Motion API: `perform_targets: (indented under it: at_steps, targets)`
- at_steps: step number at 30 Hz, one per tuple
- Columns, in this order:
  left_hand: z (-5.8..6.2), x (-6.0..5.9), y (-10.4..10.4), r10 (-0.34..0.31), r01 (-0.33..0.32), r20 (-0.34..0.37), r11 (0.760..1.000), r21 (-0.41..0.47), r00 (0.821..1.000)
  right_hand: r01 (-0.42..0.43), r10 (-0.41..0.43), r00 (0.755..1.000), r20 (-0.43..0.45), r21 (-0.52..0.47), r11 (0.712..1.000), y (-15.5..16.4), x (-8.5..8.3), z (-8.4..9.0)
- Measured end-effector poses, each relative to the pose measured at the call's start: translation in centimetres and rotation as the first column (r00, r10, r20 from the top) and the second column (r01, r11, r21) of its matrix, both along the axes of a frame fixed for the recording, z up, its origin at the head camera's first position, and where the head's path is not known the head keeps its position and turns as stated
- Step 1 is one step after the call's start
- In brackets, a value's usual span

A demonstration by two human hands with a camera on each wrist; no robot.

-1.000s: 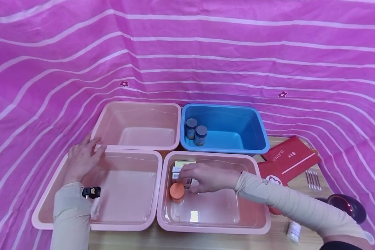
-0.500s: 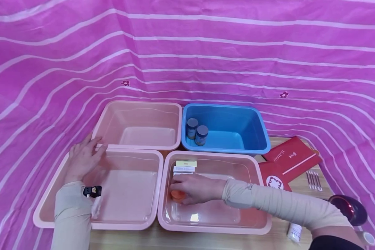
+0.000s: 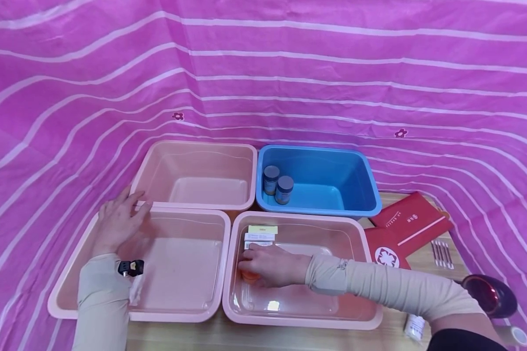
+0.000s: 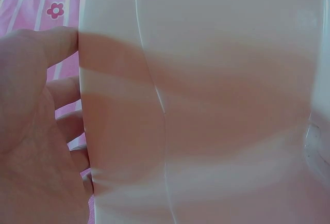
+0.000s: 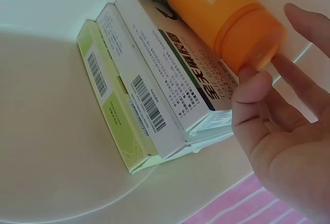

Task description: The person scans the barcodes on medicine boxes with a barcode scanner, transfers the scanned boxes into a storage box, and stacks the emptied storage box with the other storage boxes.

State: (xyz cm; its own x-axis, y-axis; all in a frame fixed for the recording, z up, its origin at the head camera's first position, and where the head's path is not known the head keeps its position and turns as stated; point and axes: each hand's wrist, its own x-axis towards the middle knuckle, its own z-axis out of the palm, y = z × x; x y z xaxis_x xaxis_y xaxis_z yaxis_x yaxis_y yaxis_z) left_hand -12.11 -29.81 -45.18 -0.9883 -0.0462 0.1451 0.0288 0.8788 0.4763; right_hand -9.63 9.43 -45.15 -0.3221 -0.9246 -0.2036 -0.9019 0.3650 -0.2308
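While the person's bare right hand (image 3: 274, 265) bends over the left side of the front right pink plastic bin (image 3: 320, 321), its fingertips meet the cap of an orange cylindrical plastic bottle (image 5: 247, 25), though whether they grip it or merely touch it cannot be told. The bottle is inside that bin, right beside a row of slim cardboard cartons: a white one with a dark green band (image 5: 175, 59), a narrower white one with a barcode (image 5: 134, 79) and a yellow-green one (image 5: 111, 97). The bare left hand (image 3: 118, 224) lies loosely at the left edge of the front left pink plastic bin (image 3: 175, 318), clasping nothing that shows. The likeliest mishap is a toppled bottle: a finger catching the cap on the way out could tip it, and its round body might then roll. Pushed sideways, it could also press on the banded carton, and cartons this slim would probably fall against each other. Leaning hard with the left hand could shift its bin. Should that jolt pass on to the blue plastic bin (image 3: 334, 211), the two dark-lidded jars (image 3: 284, 190) inside might knock together.
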Motion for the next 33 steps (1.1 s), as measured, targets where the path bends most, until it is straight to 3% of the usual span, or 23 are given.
perform_targets:
  at_steps: [5,21,25,33]
  targets:
    - [0.0,-0.1,0.0,-0.002,0.002,0.013,1.0,-0.001,1.0,-0.013,0.014,0.999,-0.043,0.023,1.0,0.0,0.0,0.0]
    - [-0.2,0.0,-0.1,-0.007,0.008,0.01,1.0,-0.016,1.0,-0.043,0.046,0.997,-0.066,0.05,0.998,0.1,-0.1,0.3]
    - [-0.2,0.0,-0.2,-0.006,0.007,0.012,1.0,-0.02,1.0,-0.039,0.04,0.998,-0.054,0.022,0.999,0.4,0.1,1.3]
    - [0.0,-0.1,-0.1,-0.005,0.006,0.015,1.0,-0.012,1.0,0.073,-0.067,0.994,0.083,-0.073,0.995,2.3,0.4,5.3]
